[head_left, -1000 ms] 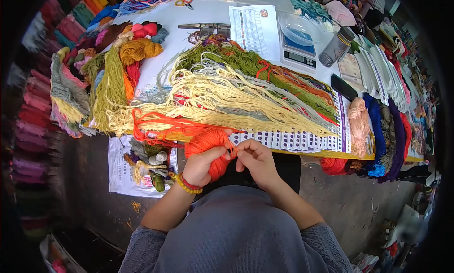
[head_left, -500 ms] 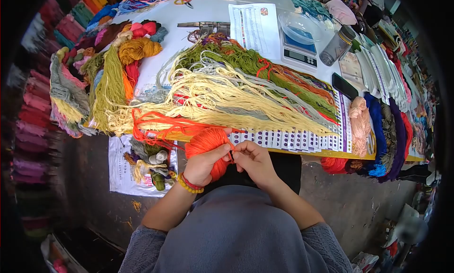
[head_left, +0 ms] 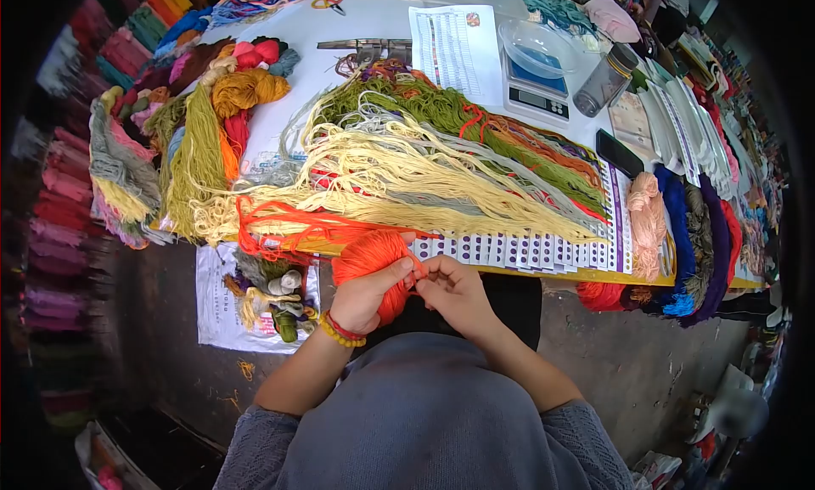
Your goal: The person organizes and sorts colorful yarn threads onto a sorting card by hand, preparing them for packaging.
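At the table's front edge, my left hand [head_left: 370, 296] is wrapped round a bundle of red-orange yarn [head_left: 372, 256]. My right hand [head_left: 448, 288] is close beside it on the right, its thumb and fingers pinched on a strand at the bundle's right side. Palm and some fingertips are hidden. Loose red-orange strands [head_left: 293, 227] lie on the table just behind the bundle. Beyond them spreads a long heap of cream yarn [head_left: 399, 176], with green yarn [head_left: 407, 99] and grey strands along its far side.
Skeins in mixed colours [head_left: 191, 142] lie at the left. A scale [head_left: 536, 99] with a clear bowl, a paper sheet [head_left: 454, 57], a jar [head_left: 604, 82] and a black phone [head_left: 620, 154] are at the back and right. A plastic bag [head_left: 222, 320] lies below the table's edge.
My right hand has shifted slightly at the strand, its fingers now nearer the bundle. My left hand and the bundle stay in almost the same place.
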`<state>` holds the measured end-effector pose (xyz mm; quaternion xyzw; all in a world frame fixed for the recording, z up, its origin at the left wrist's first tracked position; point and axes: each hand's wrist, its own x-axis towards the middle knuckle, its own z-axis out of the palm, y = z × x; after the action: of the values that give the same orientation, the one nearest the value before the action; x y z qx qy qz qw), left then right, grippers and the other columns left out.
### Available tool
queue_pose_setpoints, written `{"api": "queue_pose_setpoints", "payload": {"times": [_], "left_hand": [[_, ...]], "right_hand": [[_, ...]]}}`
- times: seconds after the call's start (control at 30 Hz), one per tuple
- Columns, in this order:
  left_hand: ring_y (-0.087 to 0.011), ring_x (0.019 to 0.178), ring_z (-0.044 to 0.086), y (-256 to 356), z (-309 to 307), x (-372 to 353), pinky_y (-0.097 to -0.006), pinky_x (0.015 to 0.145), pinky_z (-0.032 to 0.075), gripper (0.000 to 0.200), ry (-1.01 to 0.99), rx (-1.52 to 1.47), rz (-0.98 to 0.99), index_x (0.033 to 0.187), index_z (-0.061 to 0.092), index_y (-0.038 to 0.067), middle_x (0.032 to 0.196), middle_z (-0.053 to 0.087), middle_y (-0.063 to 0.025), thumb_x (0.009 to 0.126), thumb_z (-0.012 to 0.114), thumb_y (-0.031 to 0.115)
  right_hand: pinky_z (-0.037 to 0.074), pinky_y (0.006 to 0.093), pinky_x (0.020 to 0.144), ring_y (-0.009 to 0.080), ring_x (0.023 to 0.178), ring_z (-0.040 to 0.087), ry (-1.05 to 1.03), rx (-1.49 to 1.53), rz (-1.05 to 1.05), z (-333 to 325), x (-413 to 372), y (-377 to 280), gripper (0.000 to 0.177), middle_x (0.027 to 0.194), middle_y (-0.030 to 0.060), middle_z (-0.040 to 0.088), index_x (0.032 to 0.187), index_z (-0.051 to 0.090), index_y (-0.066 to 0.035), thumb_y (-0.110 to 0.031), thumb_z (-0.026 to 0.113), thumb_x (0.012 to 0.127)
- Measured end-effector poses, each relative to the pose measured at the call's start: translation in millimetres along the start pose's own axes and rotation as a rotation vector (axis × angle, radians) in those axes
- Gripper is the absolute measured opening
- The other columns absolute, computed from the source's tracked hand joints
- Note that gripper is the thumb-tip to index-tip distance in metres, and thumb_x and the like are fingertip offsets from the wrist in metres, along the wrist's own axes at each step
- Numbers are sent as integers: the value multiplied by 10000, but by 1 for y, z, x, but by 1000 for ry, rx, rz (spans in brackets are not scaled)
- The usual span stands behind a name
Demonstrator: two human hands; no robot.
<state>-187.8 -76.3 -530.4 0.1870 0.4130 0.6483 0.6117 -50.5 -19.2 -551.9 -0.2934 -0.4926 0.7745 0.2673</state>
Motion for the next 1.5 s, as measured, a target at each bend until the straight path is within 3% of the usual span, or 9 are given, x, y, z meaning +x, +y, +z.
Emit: {"api": "queue_pose_setpoints", "payload": {"times": [0.2,0.7,0.9,1.03,1.1,1.23,1.27,1.33,1.5], "left_hand": [[-137,731,552,-4,-5,1,-250,692,449,356,4,32,10,1165,436,-38,829,592,-73,834,537,45],[-88,654,525,6,-9,-1,-206,611,436,436,-26,89,-29,1219,413,-25,798,586,-54,821,558,75],[-100,653,513,3,-26,-2,-253,644,444,295,-204,137,-101,1058,537,-28,712,535,-23,808,588,120],[-99,603,477,-15,-52,-2,-299,692,457,201,-300,31,-109,906,581,2,623,461,10,823,562,185],[-94,542,418,-13,-78,-5,-341,726,465,186,-339,-306,-67,847,561,32,576,372,38,847,512,212],[-56,494,352,25,-139,-27,-308,656,471,161,15,-466,156,825,521,72,569,334,58,895,435,189],[-59,489,354,35,-159,-33,-297,645,455,160,29,-512,186,828,523,74,569,343,64,901,423,177],[-65,476,369,49,-204,-49,-291,642,444,159,190,-459,235,831,521,67,555,371,59,900,428,175],[-79,513,398,73,-256,-86,-293,648,449,175,300,-339,368,837,487,45,571,388,36,919,394,167]], "right_hand": [[362,145,542,-10,623,455,-46,-317,1,-5,2,8,78,751,-35,549,893,549,-13,-33,555,817],[400,185,517,54,551,494,-78,121,184,-5,0,-2,41,699,0,549,807,534,-39,-75,543,827],[353,177,467,39,520,441,44,-727,-372,-4,-3,-9,56,728,28,547,777,517,-40,-4,560,773],[336,178,455,58,504,418,23,-349,-506,-3,4,-19,75,844,85,549,769,509,-15,47,533,732],[331,221,409,86,445,388,-46,495,-47,-14,1,-32,21,760,100,548,761,510,-29,-33,530,753],[339,191,394,60,436,364,198,804,-215,-107,-12,-60,101,654,-2,466,788,526,-33,-125,486,801],[415,177,461,66,500,465,450,649,-335,-132,-22,-76,94,697,15,528,819,541,-21,-108,509,805],[487,191,580,106,653,588,376,572,-494,-212,-56,-110,125,781,68,608,884,555,15,-53,539,781],[473,205,576,107,569,533,583,386,-787,-398,-168,-208,355,676,57,557,1090,408,127,-25,493,781]]}}
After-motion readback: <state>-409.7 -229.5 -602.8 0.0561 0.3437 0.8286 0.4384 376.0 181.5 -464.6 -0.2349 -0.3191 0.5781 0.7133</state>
